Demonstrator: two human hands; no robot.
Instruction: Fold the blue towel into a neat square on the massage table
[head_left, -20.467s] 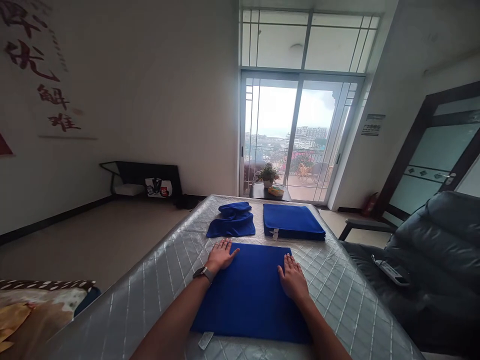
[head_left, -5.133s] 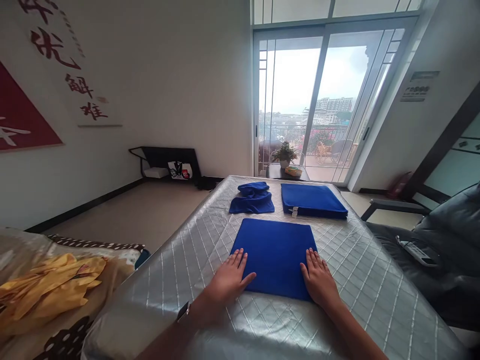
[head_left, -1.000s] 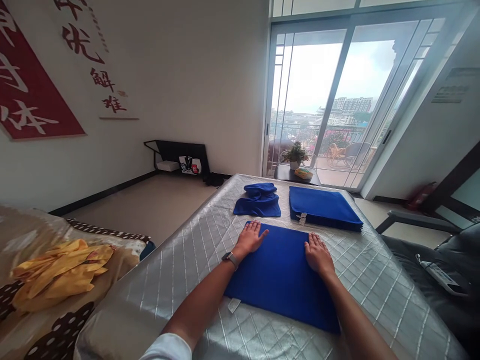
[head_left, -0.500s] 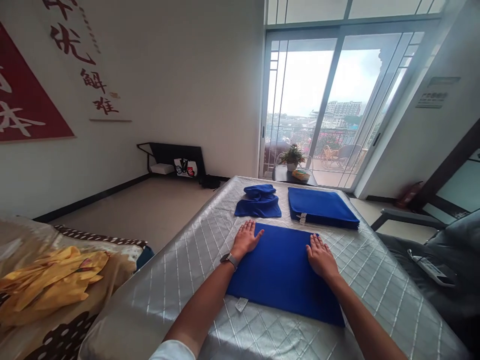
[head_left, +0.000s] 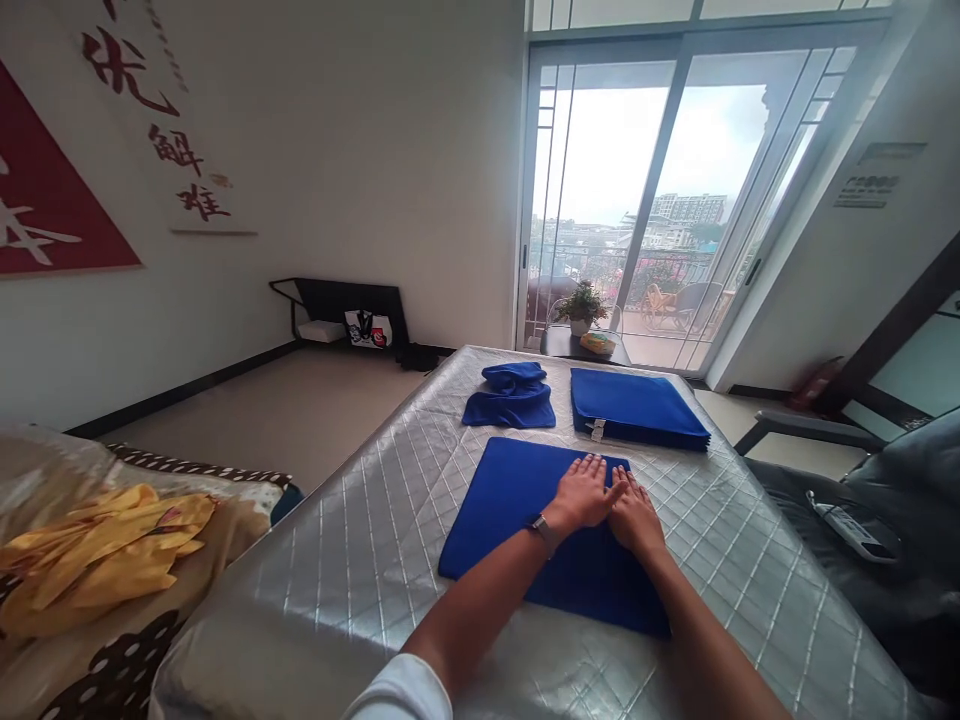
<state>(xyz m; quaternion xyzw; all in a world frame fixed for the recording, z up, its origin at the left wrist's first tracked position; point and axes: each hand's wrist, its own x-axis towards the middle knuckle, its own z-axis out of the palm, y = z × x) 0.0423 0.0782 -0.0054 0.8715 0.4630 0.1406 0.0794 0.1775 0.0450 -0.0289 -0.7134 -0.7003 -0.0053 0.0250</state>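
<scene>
A flat blue cloth (head_left: 495,530) lies spread on the silver quilted table cover (head_left: 360,560). My left hand (head_left: 585,492) rests flat on the cloth, fingers stretched out, right of its middle. Beside it, my right hand (head_left: 634,510) lies flat along the cloth's right edge, and the two hands touch or overlap at the thumbs. Beyond the cloth are a crumpled blue cloth (head_left: 511,396) and, to its right, a neat stack of folded blue cloths (head_left: 637,405) with a white tag (head_left: 598,430) at its near corner.
A yellow cloth (head_left: 105,540) lies on a plastic-covered surface at the left. Right of the table stands a dark armchair (head_left: 810,500) with a white power strip (head_left: 855,528) on it. At the far end, a chair holds a potted plant (head_left: 581,305) before sliding glass doors.
My left hand has slid right across the cloth, from its left edge to beside my right hand. My right hand stays near the right edge. The view has shifted slightly.
</scene>
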